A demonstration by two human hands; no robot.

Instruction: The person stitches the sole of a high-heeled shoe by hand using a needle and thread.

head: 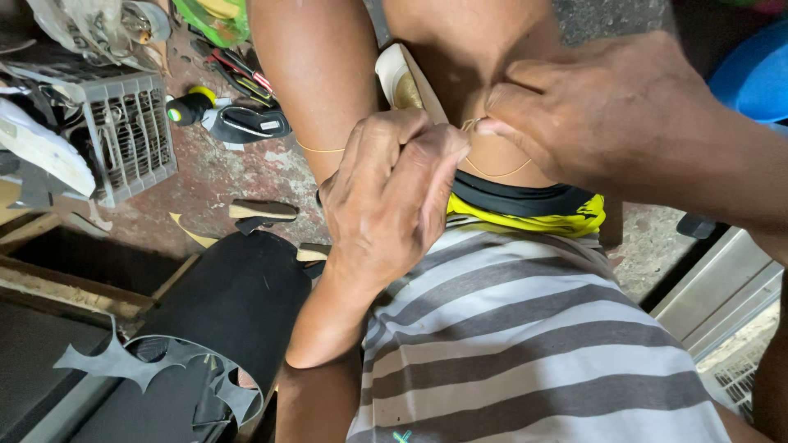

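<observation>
Pinching a thin tan thread at its upper end, the right hand presses thumb and forefinger together just above the knee, while the left hand is curled into a loose fist beside it, fingers folded tight; whether they grip the thread too is hard to tell. The thread loops across the bare thighs, near a beige shoe sole wedged between the legs, with a grey crate and a black rolled sheet well apart at left.
</observation>
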